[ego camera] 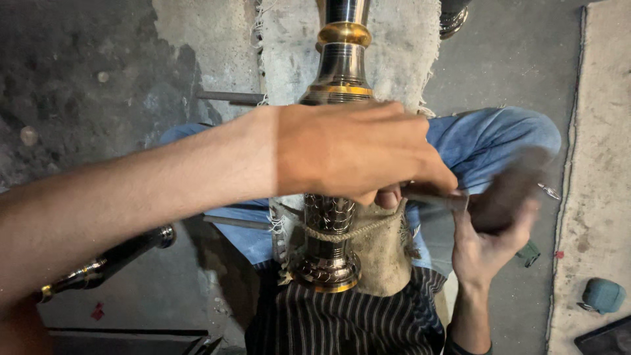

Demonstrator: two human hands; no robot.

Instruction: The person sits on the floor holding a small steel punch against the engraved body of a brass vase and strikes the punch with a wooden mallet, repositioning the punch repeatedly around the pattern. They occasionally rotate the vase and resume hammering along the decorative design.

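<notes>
The left hand (358,148) wraps around the ornate metal stem (336,131) lying across the lap. The right hand (490,230) grips a blurred tool (506,190), perhaps a hammer, just beside it.

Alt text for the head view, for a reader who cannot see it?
A left hand presses on an ornate metal stem laid over the person's lap on burlap cloth, while the right hand, blurred, holds a tool against it. A grey concrete floor lies around.
</notes>
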